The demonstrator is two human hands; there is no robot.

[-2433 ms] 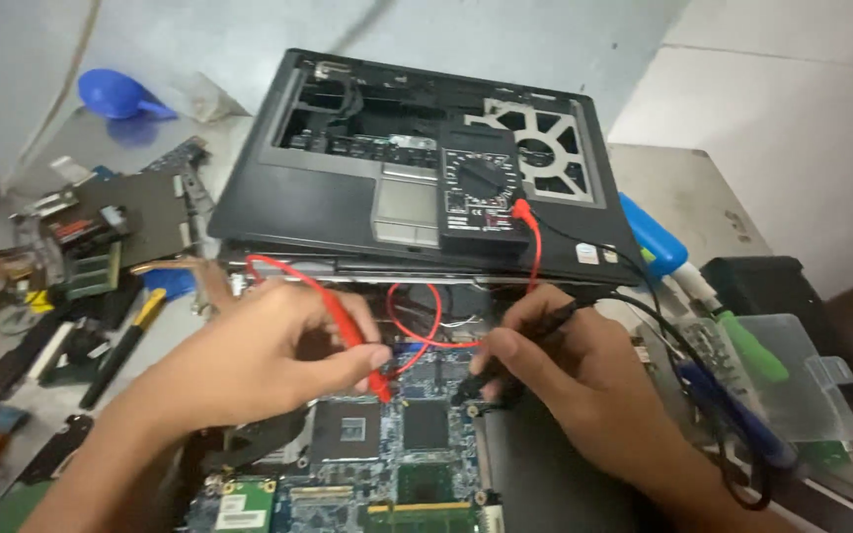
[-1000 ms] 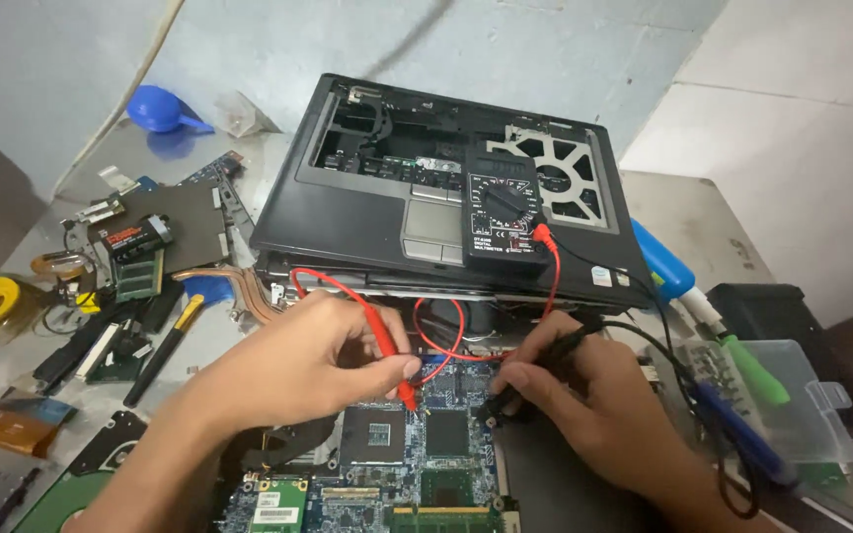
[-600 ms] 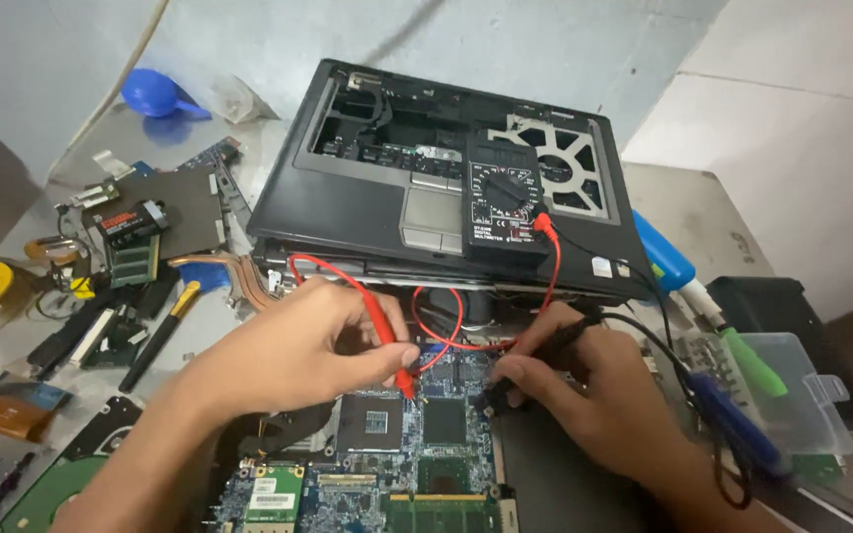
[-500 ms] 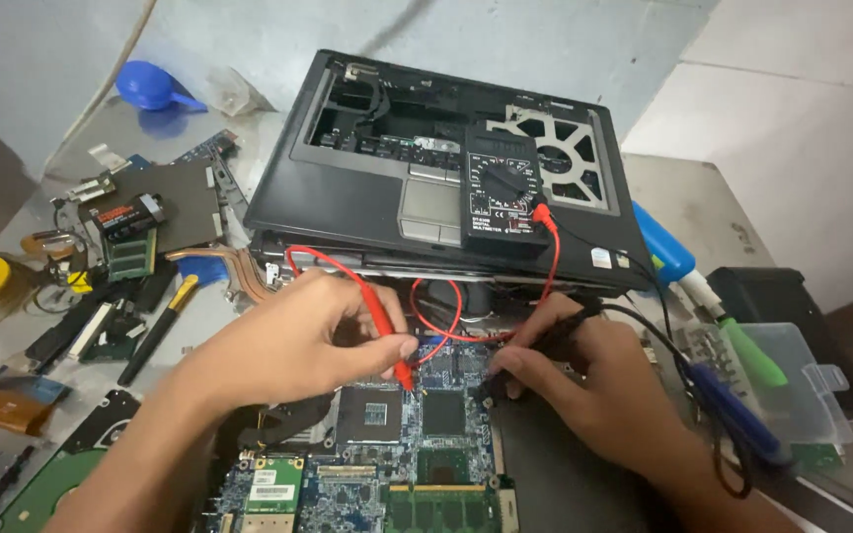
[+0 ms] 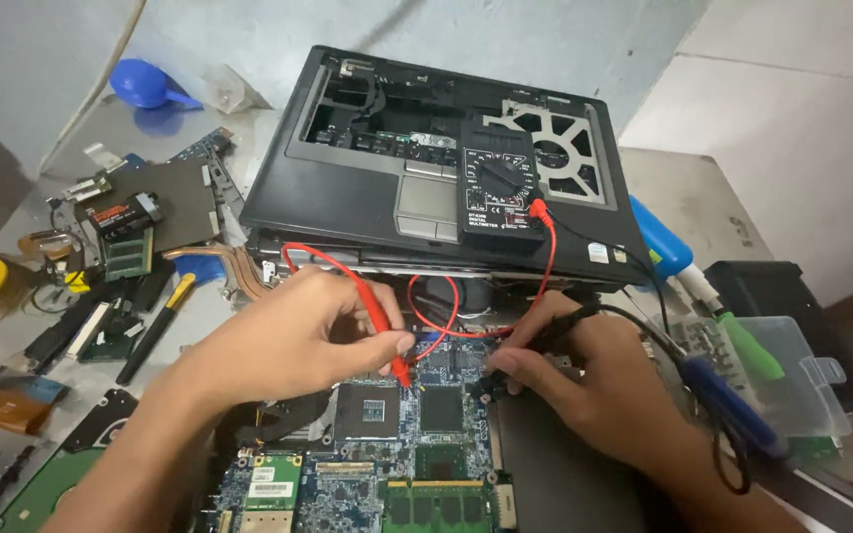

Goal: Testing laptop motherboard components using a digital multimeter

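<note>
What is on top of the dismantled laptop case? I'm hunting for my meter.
A black multimeter lies on the laptop case, red and black leads plugged in. The case surface beneath it is hidden.

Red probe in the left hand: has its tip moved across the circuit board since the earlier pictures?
No. The red probe keeps its tip at the upper right corner of the square socket, as before.

Workbench [image 5: 673, 192] is a grey, scuffed metal-looking top, pretty cluttered along the left side. Behind it there's a rough, pale bluish-grey wall [image 5: 505, 39] with patchy paint. Off to the right, a white tiled surface [image 5: 802, 118] with visible grout lines. Light is soft and even, no harsh shadows.
</note>
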